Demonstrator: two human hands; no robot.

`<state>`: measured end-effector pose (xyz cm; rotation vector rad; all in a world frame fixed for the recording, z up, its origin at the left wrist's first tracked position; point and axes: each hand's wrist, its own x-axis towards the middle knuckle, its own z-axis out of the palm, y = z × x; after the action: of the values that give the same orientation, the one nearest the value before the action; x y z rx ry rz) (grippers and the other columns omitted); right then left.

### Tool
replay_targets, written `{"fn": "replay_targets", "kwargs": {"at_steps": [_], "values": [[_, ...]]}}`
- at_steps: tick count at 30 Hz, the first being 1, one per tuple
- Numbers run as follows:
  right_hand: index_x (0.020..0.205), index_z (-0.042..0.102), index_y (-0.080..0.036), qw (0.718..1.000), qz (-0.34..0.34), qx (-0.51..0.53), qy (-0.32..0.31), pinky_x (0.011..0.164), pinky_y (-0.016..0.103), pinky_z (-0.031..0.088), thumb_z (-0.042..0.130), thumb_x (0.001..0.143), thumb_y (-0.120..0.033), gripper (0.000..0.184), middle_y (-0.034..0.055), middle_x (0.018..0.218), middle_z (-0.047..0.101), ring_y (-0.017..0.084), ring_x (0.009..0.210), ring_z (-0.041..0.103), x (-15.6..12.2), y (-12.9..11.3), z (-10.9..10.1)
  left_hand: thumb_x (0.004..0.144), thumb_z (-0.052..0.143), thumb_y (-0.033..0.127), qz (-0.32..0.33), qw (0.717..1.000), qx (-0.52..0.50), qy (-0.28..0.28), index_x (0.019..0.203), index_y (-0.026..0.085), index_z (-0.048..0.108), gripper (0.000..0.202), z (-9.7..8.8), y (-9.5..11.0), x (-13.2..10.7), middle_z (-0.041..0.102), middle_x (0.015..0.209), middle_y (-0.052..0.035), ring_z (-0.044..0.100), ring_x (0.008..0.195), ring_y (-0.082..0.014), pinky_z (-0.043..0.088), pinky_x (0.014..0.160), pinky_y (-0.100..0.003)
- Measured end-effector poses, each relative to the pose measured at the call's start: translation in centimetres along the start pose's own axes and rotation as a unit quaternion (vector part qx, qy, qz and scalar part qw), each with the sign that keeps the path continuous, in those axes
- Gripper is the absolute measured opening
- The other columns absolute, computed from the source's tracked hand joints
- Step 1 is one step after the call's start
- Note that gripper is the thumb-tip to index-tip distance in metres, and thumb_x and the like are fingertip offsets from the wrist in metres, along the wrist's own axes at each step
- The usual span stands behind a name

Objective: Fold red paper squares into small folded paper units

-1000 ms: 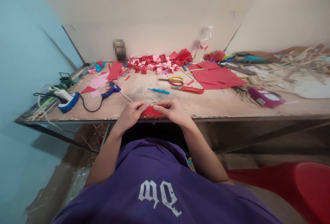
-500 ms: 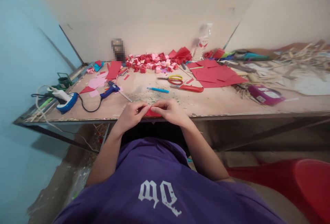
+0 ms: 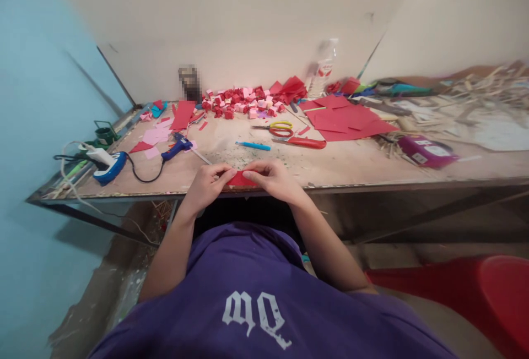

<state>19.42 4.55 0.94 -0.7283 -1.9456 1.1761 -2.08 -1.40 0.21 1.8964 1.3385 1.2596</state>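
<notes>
A small piece of red paper [image 3: 242, 179] is pinched between both hands at the table's front edge. My left hand [image 3: 210, 183] is closed on its left end, thumb on top. My right hand [image 3: 270, 179] grips the other end, its thumb pressed near the paper's upper edge. The fingers hide part of the paper, so I cannot tell how it is folded. Just beyond the hands lie a blue pen-like tool [image 3: 254, 145], scissors [image 3: 278, 126] with yellow and red handles, and a red-handled cutter [image 3: 303, 142].
Small red and pink folded paper pieces [image 3: 243, 101] are heaped by the wall. Red paper sheets [image 3: 347, 119] lie to the right, near a purple tape measure [image 3: 427, 151]. On the left are a blue glue gun [image 3: 177, 147] and a power strip [image 3: 109, 167]. A bottle [image 3: 324, 70] stands behind.
My left hand has slid slightly left, away from the right thumb, so more of the red paper shows between the hands. The right hand has hardly moved.
</notes>
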Motion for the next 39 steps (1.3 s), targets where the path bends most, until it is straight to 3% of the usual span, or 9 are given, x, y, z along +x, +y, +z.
{"fn": "replay_targets", "kwargs": {"at_steps": [7,10,14,18,23,28,31,34,39], "values": [[0.085,0.084,-0.017,1.000,-0.010,-0.022,0.007,0.077,0.031,0.051,0.074,0.093,-0.038,0.024,0.0025,0.079,0.077,0.017,0.073,0.064,0.0,0.0,-0.2,0.100,0.067,0.043,-0.013,0.999,-0.027,-0.023,0.090,0.018,0.079,0.030,0.1,0.1,0.0,0.077,0.086,-0.0037,0.066,0.080,-0.0186,0.049,0.071,-0.026],[0.101,0.088,-0.018,0.999,-0.013,-0.014,0.026,0.084,0.033,0.055,0.078,0.090,-0.035,0.022,0.0068,0.100,0.084,0.021,0.088,0.073,-0.2,0.0,0.1,0.100,0.069,0.044,-0.022,0.999,-0.036,-0.009,0.085,0.017,0.077,0.031,0.0,-0.1,-0.1,0.074,0.082,-0.0026,0.064,0.078,-0.0173,0.047,0.070,-0.026],[0.127,0.084,-0.021,1.000,-0.012,0.000,-0.004,0.080,0.031,0.058,0.089,0.081,-0.030,0.048,0.0096,0.128,0.081,0.020,0.092,0.073,-0.6,-0.1,0.1,0.097,0.070,0.043,-0.031,0.997,-0.067,0.010,0.082,0.017,0.074,0.031,-0.2,-0.3,0.0,0.069,0.078,-0.0001,0.059,0.072,-0.0146,0.045,0.070,-0.026],[0.128,0.085,-0.025,0.999,-0.041,-0.028,-0.023,0.078,0.028,0.059,0.086,0.084,-0.027,0.044,0.0099,0.144,0.075,0.023,0.111,0.073,-0.9,-0.2,-0.3,0.096,0.071,0.044,-0.046,0.995,-0.083,0.004,0.083,0.017,0.073,0.030,-0.4,-0.5,0.3,0.068,0.077,0.0001,0.059,0.071,-0.0146,0.045,0.070,-0.026],[0.126,0.086,-0.022,0.999,-0.029,-0.017,0.007,0.081,0.032,0.062,0.083,0.088,-0.033,0.040,0.0116,0.133,0.081,0.024,0.105,0.076,-0.8,-0.1,-0.3,0.094,0.076,0.049,-0.050,0.994,-0.099,0.001,0.093,0.018,0.078,0.031,-0.3,-0.4,0.5,0.076,0.088,-0.0030,0.068,0.081,-0.0177,0.052,0.077,-0.027],[0.123,0.086,-0.021,0.999,-0.023,-0.001,0.034,0.086,0.033,0.061,0.079,0.094,-0.042,0.036,0.0106,0.124,0.083,0.025,0.107,0.077,-0.7,0.1,-0.1,0.067,0.101,0.047,-0.064,0.985,-0.158,-0.006,0.105,0.018,0.080,0.052,-0.2,-0.7,0.6,0.084,0.102,-0.0078,0.077,0.092,-0.0240,0.061,0.083,-0.031],[0.118,0.086,-0.019,0.999,-0.003,0.020,0.039,0.071,0.029,0.058,0.075,0.096,-0.050,0.040,0.0081,0.105,0.084,0.019,0.083,0.073,-0.6,0.3,0.0,0.072,0.099,0.049,-0.076,0.984,-0.162,-0.005,0.104,0.017,0.080,0.049,-0.2,-0.9,0.5,0.084,0.102,-0.0092,0.078,0.091,-0.0240,0.062,0.082,-0.032],[0.101,0.084,-0.017,0.995,0.021,0.068,0.063,0.057,0.026,0.049,0.076,0.094,-0.058,0.043,0.0028,0.080,0.076,0.014,0.062,0.062,-0.3,0.6,0.0,0.076,0.096,0.050,-0.080,0.984,-0.160,-0.013,0.107,0.017,0.076,0.050,-0.2,-1.0,0.3,0.082,0.096,-0.0076,0.077,0.084,-0.0212,0.060,0.074,-0.029],[0.084,0.077,-0.018,0.986,0.035,0.141,0.081,0.058,0.025,0.045,0.086,0.085,-0.059,0.042,0.0009,0.074,0.072,0.014,0.063,0.059,0.1,1.0,-0.2,0.081,0.093,0.034,-0.050,0.981,-0.188,-0.012,0.114,0.025,0.055,0.052,0.0,-1.4,-0.3,0.076,0.088,0.0026,0.070,0.073,-0.0128,0.056,0.068,-0.022]]}}
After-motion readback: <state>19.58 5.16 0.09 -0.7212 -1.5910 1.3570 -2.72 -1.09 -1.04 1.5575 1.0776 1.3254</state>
